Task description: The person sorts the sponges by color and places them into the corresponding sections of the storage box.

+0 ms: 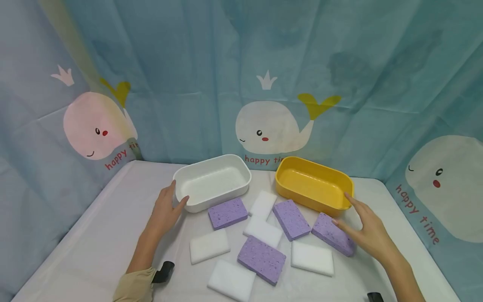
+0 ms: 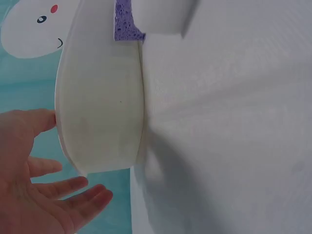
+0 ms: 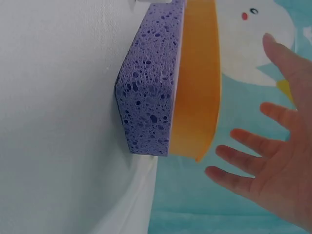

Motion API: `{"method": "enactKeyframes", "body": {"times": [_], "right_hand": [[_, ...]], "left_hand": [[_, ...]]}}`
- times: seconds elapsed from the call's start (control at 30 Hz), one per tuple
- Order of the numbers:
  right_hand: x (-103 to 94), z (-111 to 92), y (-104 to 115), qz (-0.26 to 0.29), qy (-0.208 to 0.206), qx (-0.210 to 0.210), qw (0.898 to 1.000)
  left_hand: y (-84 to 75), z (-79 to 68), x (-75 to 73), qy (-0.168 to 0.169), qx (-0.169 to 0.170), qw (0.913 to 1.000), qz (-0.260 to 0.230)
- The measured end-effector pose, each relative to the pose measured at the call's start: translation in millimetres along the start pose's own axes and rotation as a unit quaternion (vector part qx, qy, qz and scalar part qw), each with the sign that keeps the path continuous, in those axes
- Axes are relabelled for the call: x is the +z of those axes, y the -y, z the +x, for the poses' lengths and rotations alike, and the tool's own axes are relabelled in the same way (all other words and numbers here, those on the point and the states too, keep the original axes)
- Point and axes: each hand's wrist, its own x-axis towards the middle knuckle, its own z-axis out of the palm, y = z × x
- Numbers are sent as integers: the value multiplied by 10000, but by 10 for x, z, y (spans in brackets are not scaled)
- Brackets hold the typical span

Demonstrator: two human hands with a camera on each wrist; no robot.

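Observation:
My left hand (image 1: 164, 210) is at the left end of a white tray (image 1: 200, 204), its fingers spread and relaxed. In the left wrist view the thumb meets the tray's rim, while the other fingers extend past the end. On the other side, my right hand (image 1: 364, 228) hovers by the near right corner of a yellow tray (image 1: 313, 198), fingers spread, nothing gripped. A purple sponge (image 1: 333, 234) lies under that hand, in front of the yellow tray. Another purple sponge (image 1: 228, 213) lies against the white tray's front.
Between and before the trays lie more purple sponges, including one (image 1: 262, 260) near the middle, and several white sponges, such as one (image 1: 312, 258) at the right and one (image 1: 209, 246) at the left. A blue curtain (image 1: 181, 105) hangs behind the white-covered table (image 1: 113, 230).

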Motion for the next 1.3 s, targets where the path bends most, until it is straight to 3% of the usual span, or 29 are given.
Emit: {"method": "enactKeyframes", "body": {"times": [0.3, 0.67, 0.87, 1.1, 1.3], "right_hand": [[77, -32, -14, -45, -323, -386, 9987], [123, -33, -28, 194, -99, -557, 9982], [154, -30, -69, 204, 29, -653, 9977], [204, -21, -115, 144, 144, -672, 9975], [243, -13, -138, 278, 366, -584, 9972]], "left_hand": [[-24, -2, 74, -215, -449, 9966, -663], [-62, 38, 100, -476, -1137, 9836, -1316], [-71, 37, 99, -511, -1573, 9695, -1811], [-76, 64, 93, -384, -1948, 9391, -2806], [-58, 66, 93, -372, -2061, 9265, -3128]]}}
